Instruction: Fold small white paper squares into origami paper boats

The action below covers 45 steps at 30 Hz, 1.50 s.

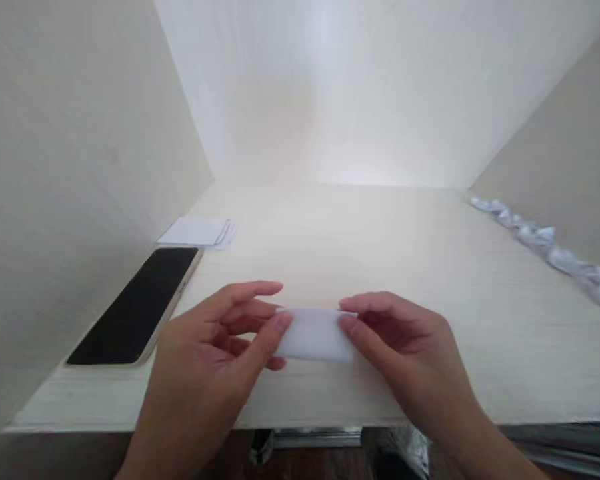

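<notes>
A small white folded sheet of paper [314, 335] is held just above the pale wooden desk [380, 253], near its front edge. My left hand [215, 360] pinches the paper's left end between thumb and fingers. My right hand [405, 347] pinches its right end the same way. Both hands are closed on the paper, and their fingers hide its two ends.
A black-screened phone [137, 307] lies face up at the left by the side wall. Behind it sits a small stack of white paper squares [197, 232]. A row of folded white paper pieces [545, 243] runs along the right wall. Panels enclose the desk on three sides.
</notes>
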Each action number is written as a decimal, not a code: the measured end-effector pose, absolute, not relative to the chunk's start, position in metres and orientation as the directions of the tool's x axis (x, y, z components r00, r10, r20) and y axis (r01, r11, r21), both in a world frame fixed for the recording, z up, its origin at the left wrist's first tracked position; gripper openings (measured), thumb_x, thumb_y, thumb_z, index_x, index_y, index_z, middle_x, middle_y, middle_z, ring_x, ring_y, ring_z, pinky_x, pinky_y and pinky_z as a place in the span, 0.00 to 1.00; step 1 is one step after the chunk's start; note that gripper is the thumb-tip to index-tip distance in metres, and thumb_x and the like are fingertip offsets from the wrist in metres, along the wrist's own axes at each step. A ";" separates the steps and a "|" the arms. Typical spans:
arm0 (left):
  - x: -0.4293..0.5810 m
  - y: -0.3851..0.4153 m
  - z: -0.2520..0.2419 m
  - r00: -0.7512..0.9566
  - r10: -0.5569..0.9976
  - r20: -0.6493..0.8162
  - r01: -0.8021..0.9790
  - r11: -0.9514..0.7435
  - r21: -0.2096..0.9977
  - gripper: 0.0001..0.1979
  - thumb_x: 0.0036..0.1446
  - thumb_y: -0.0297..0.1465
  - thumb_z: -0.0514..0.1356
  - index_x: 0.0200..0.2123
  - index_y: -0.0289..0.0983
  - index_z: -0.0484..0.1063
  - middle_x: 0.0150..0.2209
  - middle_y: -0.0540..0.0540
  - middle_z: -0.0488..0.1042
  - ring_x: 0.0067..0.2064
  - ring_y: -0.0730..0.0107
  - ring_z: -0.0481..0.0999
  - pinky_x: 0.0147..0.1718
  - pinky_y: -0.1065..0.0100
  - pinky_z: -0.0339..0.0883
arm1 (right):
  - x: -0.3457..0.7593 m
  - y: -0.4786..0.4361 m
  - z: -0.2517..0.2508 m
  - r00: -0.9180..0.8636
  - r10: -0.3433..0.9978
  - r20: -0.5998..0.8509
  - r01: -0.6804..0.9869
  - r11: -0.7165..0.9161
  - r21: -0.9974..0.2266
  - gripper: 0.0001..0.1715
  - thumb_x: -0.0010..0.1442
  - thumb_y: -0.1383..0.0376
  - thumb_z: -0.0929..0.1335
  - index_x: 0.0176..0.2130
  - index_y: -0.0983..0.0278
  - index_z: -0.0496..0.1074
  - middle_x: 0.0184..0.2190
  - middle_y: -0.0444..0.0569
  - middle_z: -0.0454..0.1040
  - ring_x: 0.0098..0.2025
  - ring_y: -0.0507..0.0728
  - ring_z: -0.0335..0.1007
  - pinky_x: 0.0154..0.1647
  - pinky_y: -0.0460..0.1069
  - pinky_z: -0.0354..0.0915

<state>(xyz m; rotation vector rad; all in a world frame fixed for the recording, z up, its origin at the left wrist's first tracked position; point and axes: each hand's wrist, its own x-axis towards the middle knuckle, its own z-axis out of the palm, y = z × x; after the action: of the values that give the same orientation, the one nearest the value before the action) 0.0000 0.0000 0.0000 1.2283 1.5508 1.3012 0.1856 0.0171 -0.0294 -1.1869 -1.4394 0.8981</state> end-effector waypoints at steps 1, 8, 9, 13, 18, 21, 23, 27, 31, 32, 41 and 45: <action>-0.002 0.000 -0.001 -0.244 0.969 0.025 0.210 0.028 0.977 0.10 0.56 0.32 0.71 0.42 0.40 0.81 0.29 0.53 0.83 0.23 0.75 0.81 0.23 0.79 0.77 | 0.185 0.016 -0.029 -0.012 0.966 0.257 0.219 0.253 -0.942 0.07 0.60 0.68 0.75 0.37 0.54 0.83 0.30 0.39 0.83 0.30 0.49 0.76 0.31 0.42 0.70; -0.011 0.003 -0.005 -0.160 0.986 0.048 0.239 -0.008 0.971 0.15 0.54 0.36 0.72 0.44 0.40 0.81 0.30 0.50 0.83 0.22 0.68 0.81 0.19 0.73 0.78 | 0.183 0.012 -0.030 -0.130 0.935 0.330 0.302 0.355 -0.885 0.08 0.64 0.68 0.73 0.40 0.55 0.82 0.34 0.40 0.82 0.33 0.51 0.76 0.35 0.46 0.70; -0.011 0.003 -0.006 -0.163 0.986 0.042 0.241 -0.002 0.971 0.15 0.54 0.36 0.72 0.44 0.40 0.81 0.30 0.50 0.83 0.22 0.68 0.82 0.20 0.73 0.78 | 0.183 0.012 -0.031 -0.131 0.934 0.334 0.300 0.358 -0.884 0.08 0.63 0.68 0.73 0.40 0.55 0.82 0.34 0.40 0.82 0.33 0.51 0.76 0.35 0.46 0.70; -0.012 0.004 -0.007 -0.160 0.987 0.030 0.234 0.008 0.972 0.15 0.55 0.36 0.72 0.45 0.40 0.81 0.31 0.50 0.84 0.22 0.69 0.82 0.20 0.74 0.78 | 0.183 0.012 -0.031 -0.109 0.946 0.304 0.277 0.323 -0.905 0.07 0.63 0.68 0.74 0.39 0.55 0.81 0.32 0.39 0.81 0.32 0.50 0.76 0.34 0.46 0.70; -0.010 0.003 -0.009 -0.124 0.991 0.044 0.210 -0.017 0.978 0.16 0.54 0.37 0.72 0.46 0.40 0.81 0.29 0.51 0.83 0.20 0.71 0.80 0.18 0.76 0.75 | 0.181 0.013 -0.029 -0.103 0.960 0.260 0.219 0.277 -0.936 0.05 0.61 0.68 0.75 0.36 0.56 0.81 0.32 0.39 0.83 0.34 0.51 0.78 0.36 0.45 0.71; -0.008 0.002 -0.009 -0.143 0.990 0.016 0.210 0.015 0.978 0.15 0.55 0.36 0.72 0.47 0.41 0.80 0.28 0.52 0.82 0.19 0.72 0.79 0.18 0.76 0.74 | 0.180 0.014 -0.030 -0.115 0.973 0.198 0.190 0.217 -0.957 0.04 0.60 0.66 0.75 0.37 0.57 0.82 0.34 0.41 0.84 0.36 0.52 0.80 0.37 0.45 0.73; -0.009 0.002 -0.010 -0.100 0.995 0.029 0.228 -0.005 0.974 0.17 0.54 0.36 0.72 0.47 0.41 0.80 0.28 0.52 0.82 0.19 0.72 0.79 0.16 0.77 0.72 | 0.180 0.014 -0.032 -0.132 0.978 0.162 0.182 0.185 -0.966 0.04 0.60 0.65 0.76 0.38 0.56 0.82 0.35 0.42 0.85 0.37 0.53 0.80 0.39 0.46 0.73; -0.016 0.004 -0.014 -0.020 0.999 0.036 0.274 -0.029 0.961 0.19 0.54 0.38 0.72 0.49 0.41 0.79 0.29 0.51 0.83 0.19 0.71 0.79 0.16 0.76 0.72 | 0.178 0.016 -0.033 -0.157 0.980 0.124 0.176 0.151 -0.973 0.06 0.61 0.65 0.75 0.40 0.56 0.82 0.38 0.43 0.85 0.40 0.54 0.81 0.42 0.48 0.74; -0.016 0.004 -0.015 0.007 1.000 0.007 0.276 -0.008 0.961 0.19 0.55 0.38 0.71 0.50 0.42 0.78 0.29 0.51 0.83 0.19 0.71 0.79 0.18 0.76 0.73 | 0.176 0.017 -0.026 -0.205 0.977 0.066 0.185 0.105 -0.977 0.03 0.61 0.65 0.74 0.39 0.59 0.81 0.34 0.43 0.83 0.35 0.53 0.78 0.36 0.46 0.71; -0.016 0.004 -0.015 0.014 1.000 0.001 0.272 -0.005 0.962 0.19 0.56 0.37 0.71 0.50 0.42 0.78 0.29 0.51 0.83 0.19 0.72 0.79 0.18 0.76 0.73 | 0.175 0.016 -0.023 -0.227 0.973 0.051 0.210 0.099 -0.973 0.02 0.62 0.64 0.74 0.37 0.60 0.80 0.32 0.43 0.83 0.34 0.53 0.77 0.35 0.46 0.70; -0.016 0.004 -0.014 0.144 0.985 -0.090 0.256 0.051 0.965 0.19 0.57 0.37 0.70 0.51 0.42 0.78 0.31 0.51 0.83 0.20 0.74 0.77 0.17 0.77 0.70 | 0.177 0.008 -0.004 -0.275 0.960 -0.045 0.552 0.120 -0.825 0.11 0.67 0.64 0.69 0.32 0.60 0.78 0.26 0.42 0.78 0.28 0.52 0.69 0.29 0.47 0.62; -0.017 0.005 -0.013 0.146 0.985 -0.095 0.297 0.048 0.954 0.20 0.57 0.37 0.69 0.53 0.41 0.77 0.33 0.49 0.84 0.21 0.74 0.76 0.19 0.76 0.69 | 0.179 0.006 -0.004 -0.195 0.981 0.014 0.582 0.127 -0.803 0.11 0.66 0.65 0.68 0.31 0.60 0.78 0.25 0.42 0.78 0.28 0.53 0.69 0.29 0.48 0.61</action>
<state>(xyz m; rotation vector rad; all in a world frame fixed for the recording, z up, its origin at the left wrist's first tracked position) -0.0171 0.0050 -0.0131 1.4374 1.3313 0.8811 0.1789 0.0061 -0.0038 -1.5047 -1.8473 0.9166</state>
